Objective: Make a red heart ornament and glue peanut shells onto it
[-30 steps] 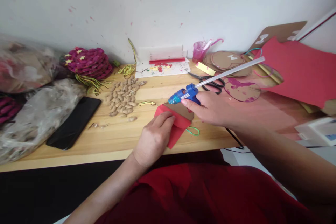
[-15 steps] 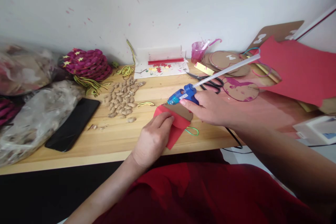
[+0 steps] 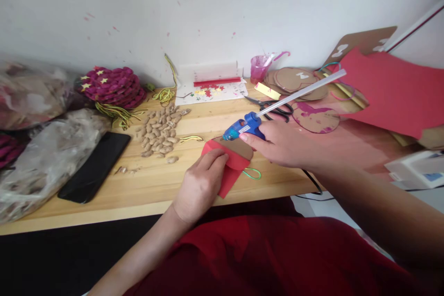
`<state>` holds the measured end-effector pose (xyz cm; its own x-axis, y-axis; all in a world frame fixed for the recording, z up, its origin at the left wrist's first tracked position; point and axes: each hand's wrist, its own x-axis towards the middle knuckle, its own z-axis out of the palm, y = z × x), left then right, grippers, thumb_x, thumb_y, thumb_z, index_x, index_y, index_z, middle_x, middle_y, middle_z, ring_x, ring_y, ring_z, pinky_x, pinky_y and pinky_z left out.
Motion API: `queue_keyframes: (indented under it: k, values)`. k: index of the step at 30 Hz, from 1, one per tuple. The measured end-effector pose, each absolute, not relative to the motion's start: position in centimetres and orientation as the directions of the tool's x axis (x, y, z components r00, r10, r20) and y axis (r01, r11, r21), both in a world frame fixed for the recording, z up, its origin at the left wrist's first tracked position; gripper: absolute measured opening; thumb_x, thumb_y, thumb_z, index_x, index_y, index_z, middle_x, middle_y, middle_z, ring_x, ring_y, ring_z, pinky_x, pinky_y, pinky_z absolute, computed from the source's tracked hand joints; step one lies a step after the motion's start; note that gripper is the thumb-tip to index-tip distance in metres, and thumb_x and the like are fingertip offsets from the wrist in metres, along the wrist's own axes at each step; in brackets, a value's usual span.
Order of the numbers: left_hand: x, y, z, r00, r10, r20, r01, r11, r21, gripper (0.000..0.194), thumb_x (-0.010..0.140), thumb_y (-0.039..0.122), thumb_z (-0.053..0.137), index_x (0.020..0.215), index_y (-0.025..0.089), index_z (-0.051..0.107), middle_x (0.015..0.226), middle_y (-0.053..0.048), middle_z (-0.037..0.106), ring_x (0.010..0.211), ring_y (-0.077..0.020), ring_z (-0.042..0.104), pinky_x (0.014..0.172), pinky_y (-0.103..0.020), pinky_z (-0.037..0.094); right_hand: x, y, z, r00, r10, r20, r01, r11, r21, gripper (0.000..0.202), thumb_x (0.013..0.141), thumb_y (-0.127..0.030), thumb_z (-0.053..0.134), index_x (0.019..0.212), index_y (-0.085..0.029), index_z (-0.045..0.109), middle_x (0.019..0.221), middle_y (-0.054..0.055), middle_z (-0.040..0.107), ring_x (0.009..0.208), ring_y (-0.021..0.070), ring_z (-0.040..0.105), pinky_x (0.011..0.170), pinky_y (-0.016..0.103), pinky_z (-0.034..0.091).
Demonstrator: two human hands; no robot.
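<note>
My right hand is wrapped round a blue glue gun, with a long clear glue stick jutting from its back. The gun's nozzle points left, at the upper edge of a brown cardboard piece. Red paper is folded over part of that cardboard. My left hand presses and grips the folded red paper, its fingers bent over the fold. A green cord loop sticks out at the right of the paper. Whether the nozzle touches the cardboard I cannot tell.
Peanuts lie in a pile left of my hands, near a black phone and plastic bags. Behind are black scissors, cardboard discs and a pink-stained cup. Red paper sheets spread at the right.
The glue gun has shifted slightly to the right along the cardboard's edge in my right hand. My left hand keeps its hold on the red paper. The whole view has moved slightly.
</note>
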<state>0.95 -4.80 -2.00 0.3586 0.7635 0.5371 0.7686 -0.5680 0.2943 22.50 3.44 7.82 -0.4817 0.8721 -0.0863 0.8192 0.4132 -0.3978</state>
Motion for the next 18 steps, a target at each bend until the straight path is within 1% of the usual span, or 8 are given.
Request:
queue_keyframes:
  k: [3,9,14,18]
  values:
    - [0.9,-4.8,-2.0,0.355,0.757,0.549,0.762,-0.574,0.299,0.029,0.096,0.007,0.053,0.121,0.015,0.064,0.123,-0.011,0.069,0.109,-0.0216,0.068,0.095,-0.036,0.062,22.8,3.4,7.8,-0.481,0.871,-0.097,0.827,0.415,-0.38,0.043,0.099,-0.048,0.043,0.068,-0.02,0.051,0.068,0.004,0.062,0.065,0.0175,0.056,0.06,0.03,0.031]
    - [1.0,-4.8,-2.0,0.346,0.765,0.543,0.76,-0.568,0.316,0.03,0.096,0.006,0.052,0.121,0.016,0.065,0.124,-0.011,0.068,0.111,-0.0216,0.068,0.096,-0.036,0.061,23.8,3.5,7.1,-0.48,0.875,-0.065,0.831,0.43,-0.352,0.045,0.098,-0.054,0.045,0.071,-0.02,0.057,0.065,0.004,0.06,0.072,0.0212,0.056,0.067,0.032,0.035]
    - [1.0,-4.8,-1.9,0.338,0.77,0.541,0.772,-0.556,0.308,0.03,0.095,0.005,0.053,0.121,0.015,0.064,0.124,-0.011,0.068,0.111,-0.0209,0.068,0.098,-0.034,0.06,24.4,3.4,7.3,-0.479,0.874,-0.085,0.833,0.422,-0.357,0.045,0.097,-0.055,0.045,0.073,-0.02,0.06,0.07,0.006,0.061,0.07,0.0204,0.054,0.066,0.032,0.035]
    - [1.1,-4.8,-1.7,0.34,0.761,0.552,0.778,-0.558,0.29,0.029,0.096,0.005,0.052,0.12,0.015,0.064,0.122,-0.01,0.069,0.108,-0.0189,0.069,0.096,-0.031,0.06,24.8,3.1,7.8,-0.487,0.866,-0.115,0.831,0.419,-0.367,0.044,0.098,-0.053,0.044,0.077,-0.019,0.061,0.072,0.006,0.063,0.069,0.0199,0.054,0.065,0.032,0.036]
